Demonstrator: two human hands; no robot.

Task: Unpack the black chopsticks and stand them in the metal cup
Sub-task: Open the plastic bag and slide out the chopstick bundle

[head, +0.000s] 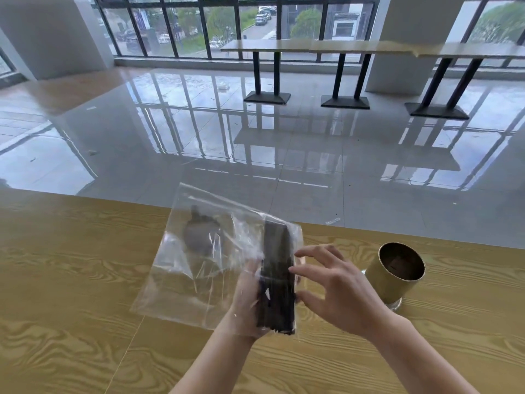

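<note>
A bundle of black chopsticks (277,275) stands almost upright inside a clear plastic bag (199,263), held above the wooden table. My left hand (245,302) is inside or behind the bag's film and grips the lower part of the bundle. My right hand (338,285) is just right of the bundle, fingers spread, with fingertips touching the plastic at the bundle's edge. The metal cup (397,271) stands upright on the table to the right, its mouth open and apparently empty. A dark blurred shape shows through the bag's upper left.
The wooden table (71,294) fills the lower view; its far edge runs just behind the bag and cup. Beyond it lies a glossy tiled floor, with a row of long tables (369,48) on black legs by the windows.
</note>
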